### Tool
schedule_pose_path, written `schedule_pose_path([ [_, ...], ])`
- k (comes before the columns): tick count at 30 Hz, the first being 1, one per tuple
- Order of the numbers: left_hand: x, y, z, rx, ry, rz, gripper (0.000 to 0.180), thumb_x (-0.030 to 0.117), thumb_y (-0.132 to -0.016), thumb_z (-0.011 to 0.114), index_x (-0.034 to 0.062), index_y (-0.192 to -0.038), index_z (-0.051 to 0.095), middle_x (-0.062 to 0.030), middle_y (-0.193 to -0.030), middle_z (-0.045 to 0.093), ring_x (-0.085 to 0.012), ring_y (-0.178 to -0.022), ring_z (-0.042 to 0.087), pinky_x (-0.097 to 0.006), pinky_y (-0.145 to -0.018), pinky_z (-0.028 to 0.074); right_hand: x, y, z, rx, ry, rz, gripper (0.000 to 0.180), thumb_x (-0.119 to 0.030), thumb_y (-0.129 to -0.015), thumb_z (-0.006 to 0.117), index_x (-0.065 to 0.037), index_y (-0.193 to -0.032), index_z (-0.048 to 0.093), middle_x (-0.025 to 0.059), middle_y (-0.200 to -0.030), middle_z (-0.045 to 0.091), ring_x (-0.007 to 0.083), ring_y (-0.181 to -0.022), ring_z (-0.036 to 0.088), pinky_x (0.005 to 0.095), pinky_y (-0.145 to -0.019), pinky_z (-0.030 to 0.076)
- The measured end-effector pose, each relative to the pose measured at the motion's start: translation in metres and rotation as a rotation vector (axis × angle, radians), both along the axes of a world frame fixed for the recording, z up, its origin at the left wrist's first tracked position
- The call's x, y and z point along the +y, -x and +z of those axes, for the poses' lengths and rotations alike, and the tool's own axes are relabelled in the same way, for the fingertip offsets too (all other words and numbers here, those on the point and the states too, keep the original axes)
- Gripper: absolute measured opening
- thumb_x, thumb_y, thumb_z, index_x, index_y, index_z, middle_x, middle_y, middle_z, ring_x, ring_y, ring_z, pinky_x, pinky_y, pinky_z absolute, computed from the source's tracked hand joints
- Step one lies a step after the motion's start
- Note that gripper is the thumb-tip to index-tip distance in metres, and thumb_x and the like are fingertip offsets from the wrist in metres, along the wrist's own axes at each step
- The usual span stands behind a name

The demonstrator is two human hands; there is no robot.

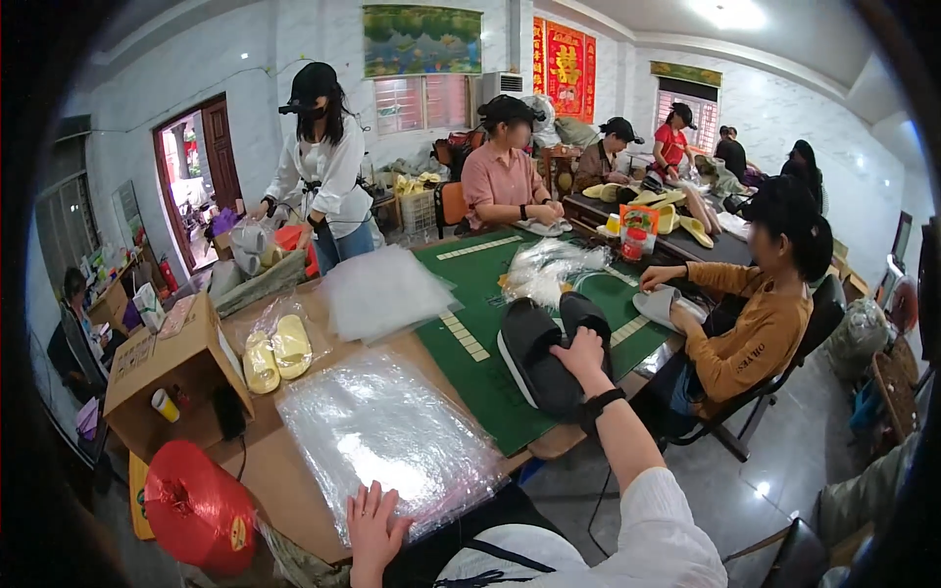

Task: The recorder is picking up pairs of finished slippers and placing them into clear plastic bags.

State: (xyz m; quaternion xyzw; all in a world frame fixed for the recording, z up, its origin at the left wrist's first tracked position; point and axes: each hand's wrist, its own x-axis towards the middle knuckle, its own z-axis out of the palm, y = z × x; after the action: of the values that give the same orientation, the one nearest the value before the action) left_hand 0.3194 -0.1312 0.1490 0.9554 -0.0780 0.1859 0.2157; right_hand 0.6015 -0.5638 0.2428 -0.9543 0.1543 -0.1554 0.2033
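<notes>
The pair of dark slippers (549, 348), thick-soled, rounded and matte with a pale edge along one sole, lies on the green felt table mat (470, 304), near its right front corner. The right hand (580, 355) rests on top of the pair, fingers curled down over the smooth uppers, grasping them. The left hand (374, 529) lies flat and open, fingers spread, on the near edge of a stack of clear plastic bags (387, 431), glossy and crinkled, spread on the brown wooden tabletop (265, 470).

Beyond the bags, a pair of soft yellow slippers (276, 353) sits sealed in its own clear bag. To the left stands an open cardboard box (162, 367), and in front of it a round red spool of plastic twine (196, 510). Across the mat, a person in a mustard sweater (755, 328) handles a grey slipper (659, 304).
</notes>
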Motion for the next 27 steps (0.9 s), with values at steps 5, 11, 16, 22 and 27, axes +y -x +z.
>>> schedule_pose_path([
  [5,-0.004,-0.003,0.0,-0.011,0.003,-0.022,0.053,0.042,-0.085,0.07,0.0143,-0.129,0.063,-0.018,-0.145,0.05,-0.043,-0.137,0.039,-0.06,-0.114,0.023,-0.002,-0.016,-0.011,0.052,0.064,-0.061,0.06,-0.033,-0.083,0.076,0.002,-0.125,0.052,0.0198,-0.132,0.045,0.0394,-0.124,0.046,0.0473,-0.097,0.049],
  [11,-0.004,-0.005,0.002,-0.005,0.024,-0.024,0.051,0.042,-0.086,0.069,0.0131,-0.128,0.064,-0.0192,-0.143,0.05,-0.0434,-0.137,0.039,-0.06,-0.114,0.024,-0.029,-0.012,-0.037,-0.396,-0.073,0.23,0.027,-0.013,-0.082,0.069,0.003,-0.101,0.06,0.0227,-0.107,0.056,0.0441,-0.102,0.055,0.0474,-0.085,0.048],
  [16,-0.001,-0.002,0.005,0.004,0.027,-0.01,0.051,0.044,-0.087,0.066,0.0129,-0.128,0.064,-0.0198,-0.143,0.05,-0.0445,-0.136,0.039,-0.06,-0.114,0.023,0.052,0.043,-0.013,-0.645,-0.28,0.46,0.015,0.0,-0.078,0.062,0.003,-0.091,0.055,0.0244,-0.096,0.056,0.049,-0.093,0.053,0.0505,-0.078,0.045],
  [22,-0.004,-0.002,0.011,0.017,0.019,-0.019,0.054,0.047,-0.089,0.063,0.0143,-0.132,0.062,-0.0197,-0.145,0.049,-0.0439,-0.137,0.039,-0.059,-0.115,0.022,0.166,0.097,-0.026,-0.541,-0.434,0.768,0.025,0.001,-0.08,0.06,0.0,-0.103,0.053,0.0273,-0.102,0.058,0.0497,-0.098,0.056,0.0514,-0.079,0.046],
  [27,-0.003,-0.001,0.002,0.009,-0.034,-0.002,0.056,0.047,-0.087,0.064,0.0146,-0.132,0.061,-0.0191,-0.146,0.048,-0.0438,-0.137,0.039,-0.059,-0.115,0.023,0.218,0.107,-0.054,-0.049,-0.462,0.904,0.03,-0.016,-0.085,0.068,0.002,-0.107,0.058,0.0231,-0.1,0.057,0.0445,-0.093,0.06,0.0475,-0.081,0.049],
])
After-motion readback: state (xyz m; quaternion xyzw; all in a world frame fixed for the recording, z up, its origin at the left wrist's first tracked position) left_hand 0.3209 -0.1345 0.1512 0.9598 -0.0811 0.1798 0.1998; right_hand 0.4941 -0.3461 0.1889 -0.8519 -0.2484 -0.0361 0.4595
